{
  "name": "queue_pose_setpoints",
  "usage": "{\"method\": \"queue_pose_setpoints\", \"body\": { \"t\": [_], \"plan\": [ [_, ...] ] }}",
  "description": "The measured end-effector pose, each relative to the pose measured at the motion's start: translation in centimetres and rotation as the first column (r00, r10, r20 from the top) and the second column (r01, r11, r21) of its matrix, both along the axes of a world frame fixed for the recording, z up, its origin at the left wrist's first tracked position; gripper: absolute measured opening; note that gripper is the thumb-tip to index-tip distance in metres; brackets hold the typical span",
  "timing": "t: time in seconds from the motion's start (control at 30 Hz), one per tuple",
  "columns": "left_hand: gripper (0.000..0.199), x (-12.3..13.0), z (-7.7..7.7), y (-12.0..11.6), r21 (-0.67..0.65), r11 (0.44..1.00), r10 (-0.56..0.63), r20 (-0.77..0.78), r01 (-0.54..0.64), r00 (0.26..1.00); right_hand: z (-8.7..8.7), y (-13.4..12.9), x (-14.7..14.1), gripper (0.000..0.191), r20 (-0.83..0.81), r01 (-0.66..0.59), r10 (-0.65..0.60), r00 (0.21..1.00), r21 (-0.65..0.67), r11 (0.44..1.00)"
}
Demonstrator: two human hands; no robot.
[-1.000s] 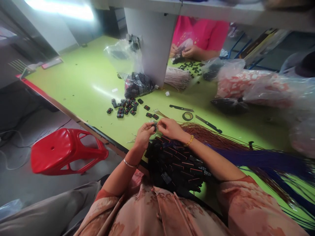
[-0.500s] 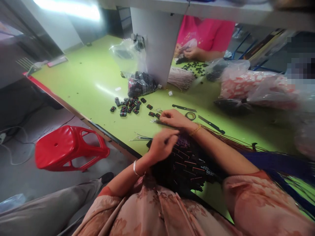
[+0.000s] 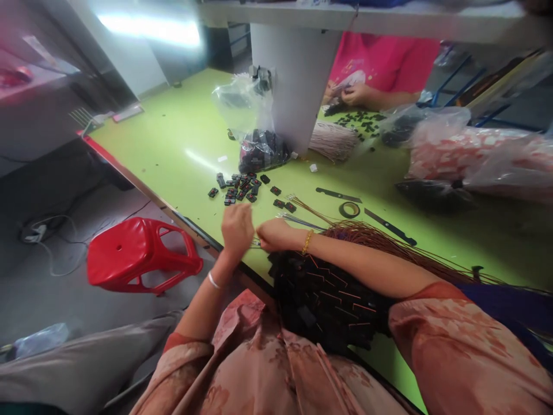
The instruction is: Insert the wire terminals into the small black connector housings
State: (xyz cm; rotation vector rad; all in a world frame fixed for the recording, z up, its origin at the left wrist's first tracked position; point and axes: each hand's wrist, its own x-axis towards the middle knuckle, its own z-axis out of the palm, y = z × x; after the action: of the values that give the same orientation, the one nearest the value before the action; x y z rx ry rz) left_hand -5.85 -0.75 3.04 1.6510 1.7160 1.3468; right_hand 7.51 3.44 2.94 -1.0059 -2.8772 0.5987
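Observation:
My left hand (image 3: 237, 229) is closed over the table's near edge, just in front of a pile of black connectors (image 3: 242, 185); what its fingers hold is hidden. Beside it, fingers curled, my right hand (image 3: 279, 235) is over thin wire ends (image 3: 256, 242), and its grip contents are too small to make out. Below my right forearm lies a heap of black connector pieces with wires (image 3: 324, 294). Brown wires (image 3: 375, 239) and grey wire tips (image 3: 298, 219) lie behind the right wrist. Two black connectors (image 3: 284, 204) are beyond my right hand.
On the green table (image 3: 173, 132) are a tape roll (image 3: 349, 210), two dark blades (image 3: 390, 226), a bag of black parts (image 3: 261, 151) and bags of pinkish parts (image 3: 466, 151). A person in pink (image 3: 384, 69) works opposite. A red stool (image 3: 121, 251) stands left.
Both hands have moved left along the near edge, and my left hand has come up near the connector pile. The view has shifted, uncovering the wire tips and connectors behind my right hand.

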Motion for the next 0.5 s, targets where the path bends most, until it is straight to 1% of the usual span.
{"method": "queue_pose_setpoints", "body": {
  "t": [0.03, 0.07, 0.13, 0.2, 0.27, 0.33, 0.43, 0.5],
  "plan": [
    [0.027, -1.7, -0.5, 1.3, -0.019, 0.997, 0.068, -0.112, -0.070, 0.991, 0.1, 0.0, 0.1, 0.012, 0.031, -0.013, 0.012, 0.999, 0.026, 1.000],
    [0.029, -3.1, -1.0, 2.5, -0.044, 0.993, 0.100, -0.213, -0.112, 0.972, 0.2, 0.0, 0.3, 0.011, 0.065, -0.019, 0.016, 0.998, 0.046, 0.999],
    [0.031, -5.2, -2.0, 4.1, -0.104, 0.986, 0.080, -0.372, -0.127, 0.925, 0.4, 0.2, 0.8, 0.013, 0.084, 0.015, -0.019, 0.996, 0.052, 0.999],
    [0.029, -6.1, -2.7, 4.7, -0.132, 0.981, 0.063, -0.462, -0.139, 0.885, 0.2, 0.5, 1.5, 0.012, -0.016, 0.108, -0.108, 0.994, -0.011, 0.994],
    [0.024, -6.2, -3.0, 4.7, -0.135, 0.977, 0.075, -0.509, -0.165, 0.858, -0.2, 0.9, 2.2, 0.008, -0.180, 0.194, -0.217, 0.959, -0.135, 0.972],
    [0.019, -5.9, -3.0, 4.4, -0.138, 0.973, 0.084, -0.536, -0.185, 0.840, -0.6, 1.2, 2.7, 0.005, -0.318, 0.236, -0.318, 0.893, -0.272, 0.933],
    [0.015, -5.5, -2.5, 4.0, -0.161, 0.974, 0.050, -0.533, -0.159, 0.845, -1.0, 1.5, 2.9, 0.004, -0.419, 0.255, -0.439, 0.795, -0.427, 0.868],
    [0.019, -5.4, -2.3, 3.7, -0.161, 0.980, 0.025, -0.475, -0.115, 0.880, -1.1, 1.6, 2.9, 0.007, -0.445, 0.248, -0.500, 0.743, -0.511, 0.823]
  ]
}}
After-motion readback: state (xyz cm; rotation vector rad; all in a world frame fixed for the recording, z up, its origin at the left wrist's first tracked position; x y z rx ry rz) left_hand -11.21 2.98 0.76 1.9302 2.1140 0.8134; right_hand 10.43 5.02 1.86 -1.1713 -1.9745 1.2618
